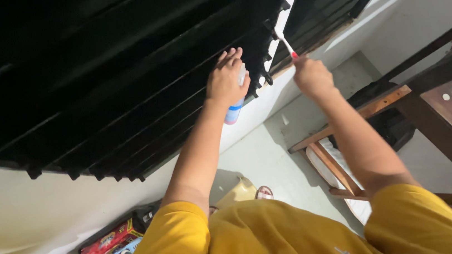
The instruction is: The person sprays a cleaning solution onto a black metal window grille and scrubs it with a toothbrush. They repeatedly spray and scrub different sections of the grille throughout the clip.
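The left hand (225, 81) grasps a blue-and-white spray bottle (235, 109) against the black slatted grille (120, 82). The right hand (312, 74), just to its right, grips a white-and-red toothbrush (286, 43) at the grille's far edge.

The left hand (225, 81) hides most of the spray bottle (234, 112) — only its blue end shows at 6 o'clock. The toothbrush (286, 42) head vanishes against the dark grille (119, 71) — bristles unreadable.
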